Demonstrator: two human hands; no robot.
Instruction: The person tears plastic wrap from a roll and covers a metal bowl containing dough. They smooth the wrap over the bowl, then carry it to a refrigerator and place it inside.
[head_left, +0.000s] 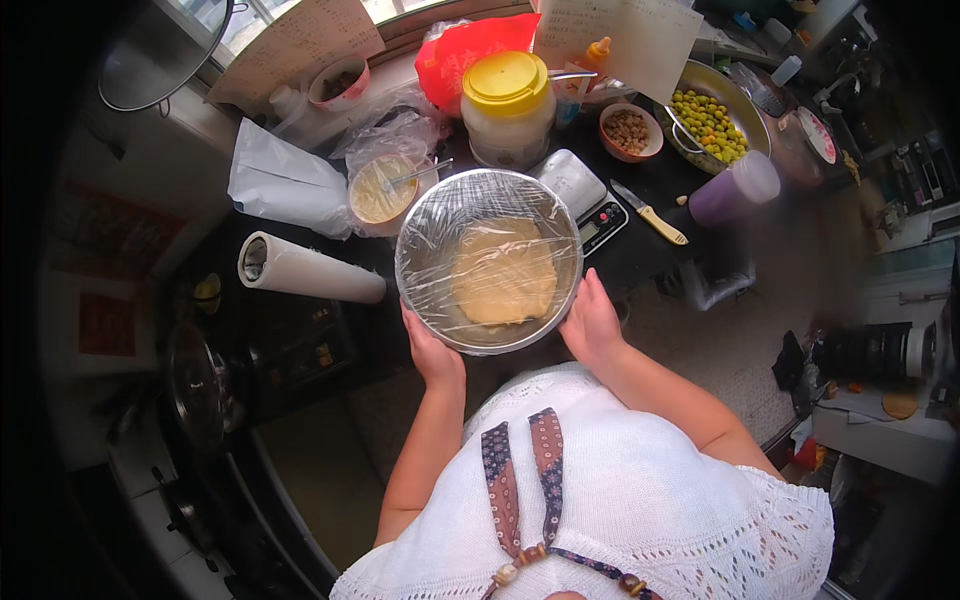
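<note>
Both hands hold a round metal bowl (403, 262) covered with clear plastic wrap, at the front edge of a dark counter. Through the film a flattened lump of pale dough (506, 274) shows inside. My left hand (435, 352) grips the bowl's lower left side, and my right hand (592, 319) its lower right side; the fingers under the bowl are partly hidden. A roll of plastic film (315, 268) lies to the left. Behind the bowl's right side are a digital kitchen scale (606, 225) and a knife with a pale handle (660, 223).
Behind stand a small bowl of pale mixture (381, 191), a white pouch (285, 176), and a large yellow-lidded jar (506, 112). Farther right are a bowl of brown pieces (631, 133), a basin of green-yellow fruit (756, 112) and a purple bottle (724, 196).
</note>
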